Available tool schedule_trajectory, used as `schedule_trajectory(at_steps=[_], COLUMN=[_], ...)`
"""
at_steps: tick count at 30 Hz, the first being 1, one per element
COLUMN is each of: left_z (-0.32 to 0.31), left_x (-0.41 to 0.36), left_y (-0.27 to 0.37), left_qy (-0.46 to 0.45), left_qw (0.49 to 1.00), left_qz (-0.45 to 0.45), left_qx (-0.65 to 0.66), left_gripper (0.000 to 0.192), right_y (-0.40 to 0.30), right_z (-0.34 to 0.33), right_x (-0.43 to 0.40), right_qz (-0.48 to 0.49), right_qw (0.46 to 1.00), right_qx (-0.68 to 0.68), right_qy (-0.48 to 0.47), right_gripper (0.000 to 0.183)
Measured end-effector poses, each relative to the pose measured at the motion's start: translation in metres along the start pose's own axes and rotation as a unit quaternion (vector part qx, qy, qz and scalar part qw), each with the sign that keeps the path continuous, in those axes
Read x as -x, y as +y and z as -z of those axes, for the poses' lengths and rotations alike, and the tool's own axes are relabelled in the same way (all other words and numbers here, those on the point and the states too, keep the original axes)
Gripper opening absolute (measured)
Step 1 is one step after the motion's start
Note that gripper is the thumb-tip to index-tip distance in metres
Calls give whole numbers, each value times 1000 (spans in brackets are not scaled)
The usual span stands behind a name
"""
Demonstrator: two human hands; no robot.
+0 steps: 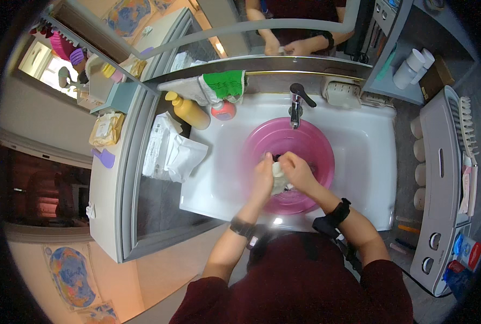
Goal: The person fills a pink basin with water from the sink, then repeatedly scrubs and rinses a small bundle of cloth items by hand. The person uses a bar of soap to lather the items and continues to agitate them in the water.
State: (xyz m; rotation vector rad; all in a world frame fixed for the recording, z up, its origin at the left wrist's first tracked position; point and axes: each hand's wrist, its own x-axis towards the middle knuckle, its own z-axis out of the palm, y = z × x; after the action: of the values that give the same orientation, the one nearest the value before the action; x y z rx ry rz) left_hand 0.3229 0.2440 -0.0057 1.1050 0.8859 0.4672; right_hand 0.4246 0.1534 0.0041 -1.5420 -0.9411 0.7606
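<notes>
A pink plastic basin (323, 162) sits in the white sink (362, 141), under a chrome faucet (296, 106) with a dark lever. Over the basin, my left hand (263, 176) grips one side of a pale wet cloth (279, 180). My right hand (296, 169) pinches the same cloth near its upper edge, close beside the left. Dark and white items lie lower in the basin, mostly hidden by the hands and cloth.
A yellow pump bottle (189, 111), a pink soap bottle (223, 111) and a green-and-white towel (224, 85) stand or lie at the back left. White packets (175, 154) lie left of the sink. A grey organizer (443, 178) stands at the right.
</notes>
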Motion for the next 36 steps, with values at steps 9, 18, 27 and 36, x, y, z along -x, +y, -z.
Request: schedule_trajectory(at_steps=[9, 18, 27, 36], left_z=[-26, -31, -33, -36], left_x=[3, 6, 10, 11], left_y=[-6, -4, 15, 16], left_qy=[-13, -97, -60, 3], left_qw=[962, 941, 953, 973], left_qz=[152, 172, 185, 165], left_qx=[228, 274, 230, 164], left_gripper=[37, 37, 46, 43], right_y=[-30, -26, -28, -23], right_z=[0, 5, 4, 1], right_x=[-15, -12, -12, -13], right_qz=[174, 150, 150, 229], right_qw=[923, 909, 913, 871], right_qx=[325, 384, 378, 433], right_qy=[109, 65, 32, 27], right_gripper=[12, 8, 12, 9])
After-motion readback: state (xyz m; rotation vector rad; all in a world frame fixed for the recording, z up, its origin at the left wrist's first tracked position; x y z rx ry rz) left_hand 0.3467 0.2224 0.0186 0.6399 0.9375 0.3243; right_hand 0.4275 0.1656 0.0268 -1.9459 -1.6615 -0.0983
